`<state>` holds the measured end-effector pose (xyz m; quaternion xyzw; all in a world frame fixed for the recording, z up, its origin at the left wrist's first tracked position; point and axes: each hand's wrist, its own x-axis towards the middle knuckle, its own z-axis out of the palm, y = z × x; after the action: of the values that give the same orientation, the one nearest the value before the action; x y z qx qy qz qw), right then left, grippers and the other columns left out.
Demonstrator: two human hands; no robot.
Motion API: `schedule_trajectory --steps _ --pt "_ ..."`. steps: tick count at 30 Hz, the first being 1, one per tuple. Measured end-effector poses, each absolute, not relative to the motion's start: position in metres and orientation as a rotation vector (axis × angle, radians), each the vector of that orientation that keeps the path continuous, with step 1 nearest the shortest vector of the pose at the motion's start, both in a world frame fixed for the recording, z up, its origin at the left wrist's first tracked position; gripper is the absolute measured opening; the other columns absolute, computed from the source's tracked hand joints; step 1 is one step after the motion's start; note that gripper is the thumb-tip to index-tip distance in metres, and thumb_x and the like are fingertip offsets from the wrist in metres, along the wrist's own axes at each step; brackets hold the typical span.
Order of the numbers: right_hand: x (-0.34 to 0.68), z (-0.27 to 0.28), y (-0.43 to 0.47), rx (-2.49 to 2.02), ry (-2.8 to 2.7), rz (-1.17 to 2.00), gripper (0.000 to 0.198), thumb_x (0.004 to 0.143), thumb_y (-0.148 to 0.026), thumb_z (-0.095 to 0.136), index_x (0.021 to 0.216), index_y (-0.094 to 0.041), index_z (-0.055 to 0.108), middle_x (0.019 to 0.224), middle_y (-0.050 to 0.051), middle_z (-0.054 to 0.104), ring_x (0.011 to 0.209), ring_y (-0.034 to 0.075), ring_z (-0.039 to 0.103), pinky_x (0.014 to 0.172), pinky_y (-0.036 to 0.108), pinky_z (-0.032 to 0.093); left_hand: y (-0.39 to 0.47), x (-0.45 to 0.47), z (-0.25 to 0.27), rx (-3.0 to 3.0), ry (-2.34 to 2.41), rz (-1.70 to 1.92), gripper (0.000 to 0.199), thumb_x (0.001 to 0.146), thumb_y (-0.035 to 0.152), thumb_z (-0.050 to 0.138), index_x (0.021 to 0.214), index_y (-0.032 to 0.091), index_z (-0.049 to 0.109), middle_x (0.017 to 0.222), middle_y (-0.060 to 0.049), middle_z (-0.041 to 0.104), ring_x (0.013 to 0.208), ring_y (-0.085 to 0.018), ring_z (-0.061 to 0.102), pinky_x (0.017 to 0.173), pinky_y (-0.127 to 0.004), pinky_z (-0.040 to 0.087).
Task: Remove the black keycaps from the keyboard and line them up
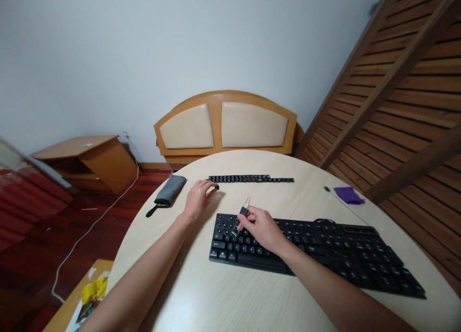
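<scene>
My left hand (pixel 198 197) pinches a small black keycap (pixel 216 187) just above the table, near the left end of a row of removed keycaps (pixel 245 178). In my right hand (pixel 260 225) is a keycap puller (pixel 244 211) with a black handle and thin wire loops, its wires pointing away from me. That hand hovers over the left part of a black keyboard (pixel 313 248). The keyboard lies at a slant across the right side of the table, and my right forearm hides some of its keys.
On the round pale table (pixel 201 293), a grey pouch (pixel 171 190) lies at the left edge. A purple cloth (pixel 348 195) and a thin brush-like stick (pixel 344 203) lie at the right. Behind stands a headboard (pixel 225 125); a wooden slatted panel (pixel 403 92) rises on the right.
</scene>
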<state>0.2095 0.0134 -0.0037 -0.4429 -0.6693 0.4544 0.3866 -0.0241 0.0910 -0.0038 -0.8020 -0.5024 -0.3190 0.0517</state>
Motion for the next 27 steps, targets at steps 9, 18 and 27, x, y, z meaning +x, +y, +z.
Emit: schedule_trajectory --steps 9,18,27 --pt "0.209 -0.002 0.012 -1.145 -1.736 1.138 0.021 0.090 -0.035 0.055 0.078 -0.017 0.060 0.071 0.006 0.074 0.069 0.020 0.072 0.067 0.027 0.053 0.134 -0.035 -0.032 -2.373 -1.538 -0.875 0.014 0.084 0.025 0.067 0.097 0.025 0.073 0.115 -0.007 0.065 0.106 -0.026 0.056 0.093 -0.041 0.049" --pt "0.210 -0.001 0.012 -1.137 -1.729 1.157 0.022 0.089 -0.035 0.055 0.077 -0.017 0.060 0.071 0.006 0.074 0.069 0.020 0.072 0.066 0.027 0.053 0.138 -0.029 -0.031 -2.338 -1.560 -0.799 0.015 0.086 0.023 0.063 0.097 0.026 0.074 0.115 -0.007 0.064 0.107 -0.027 0.055 0.091 -0.041 0.048" --pt "0.209 0.000 0.012 -1.147 -1.730 1.150 0.023 0.089 -0.036 0.056 0.077 -0.017 0.060 0.071 0.007 0.074 0.069 0.020 0.072 0.066 0.027 0.053 0.143 -0.029 -0.034 -2.313 -1.588 -0.788 0.019 0.085 0.022 0.063 0.102 0.023 0.072 0.114 -0.008 0.066 0.107 -0.027 0.055 0.092 -0.042 0.049"
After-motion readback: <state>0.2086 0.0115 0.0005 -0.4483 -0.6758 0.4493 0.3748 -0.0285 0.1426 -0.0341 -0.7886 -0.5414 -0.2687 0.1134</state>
